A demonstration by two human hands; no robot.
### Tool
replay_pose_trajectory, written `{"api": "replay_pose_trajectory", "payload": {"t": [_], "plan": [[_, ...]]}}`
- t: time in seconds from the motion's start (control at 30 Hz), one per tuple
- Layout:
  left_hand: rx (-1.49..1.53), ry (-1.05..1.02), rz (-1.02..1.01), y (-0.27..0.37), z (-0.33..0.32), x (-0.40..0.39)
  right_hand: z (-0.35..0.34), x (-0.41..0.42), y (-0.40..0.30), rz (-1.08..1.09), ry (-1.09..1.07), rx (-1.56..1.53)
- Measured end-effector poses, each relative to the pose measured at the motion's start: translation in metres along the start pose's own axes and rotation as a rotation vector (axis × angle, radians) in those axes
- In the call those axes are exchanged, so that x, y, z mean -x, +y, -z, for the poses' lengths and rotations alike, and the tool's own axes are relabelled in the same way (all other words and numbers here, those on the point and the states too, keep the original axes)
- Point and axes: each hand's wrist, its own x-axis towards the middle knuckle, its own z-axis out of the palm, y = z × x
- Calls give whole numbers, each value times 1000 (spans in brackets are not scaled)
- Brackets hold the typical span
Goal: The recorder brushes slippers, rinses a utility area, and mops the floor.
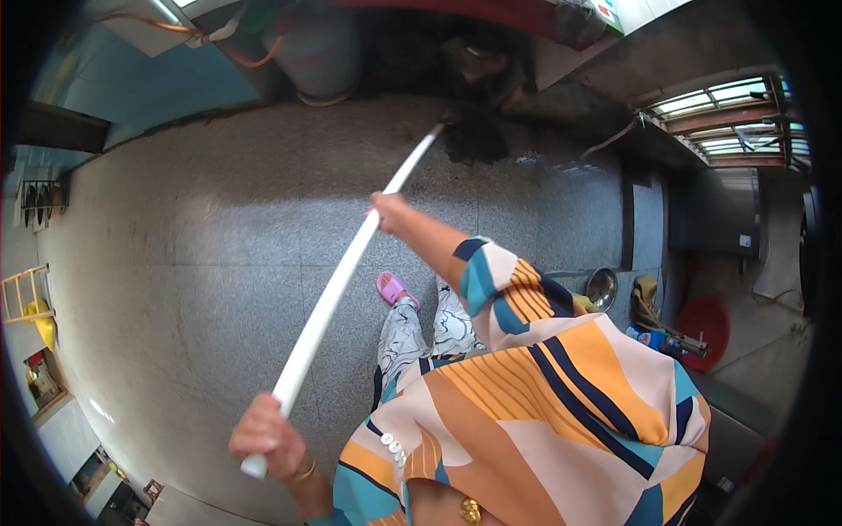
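Observation:
A long white pole (339, 286) runs slantwise across the view, from the lower left up to a dark mop head (479, 137) that rests on the grey tiled floor (230, 230). Around the pole near its top end, at the lower left, my left hand (270, 435) is closed, with a bangle on the wrist. Farther down the pole, at the middle of the view, my right hand (388, 212) grips it with the arm stretched out. The mop head looks blurred and dark, and its strands cannot be told apart.
A large pale bucket (319, 59) stands at the top beside dark clutter. My foot in a pink slipper (393, 289) is on the floor below the pole. At the right are a metal bowl (601, 289), a red basin (707, 332) and a dark cabinet (714, 210).

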Motion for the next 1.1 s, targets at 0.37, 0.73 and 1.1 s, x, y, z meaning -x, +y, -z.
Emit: {"api": "replay_pose_trajectory", "payload": {"t": [0.37,0.73,1.1], "plan": [[-296,39,-246,166,-87,-38,-61,41,47,-634,-443,-573],[35,2,6,155,-180,-59,143,30,-61,-488,-339,-625],[85,267,207,74,-279,40,341,-113,-55,-227,113,-428]]}}
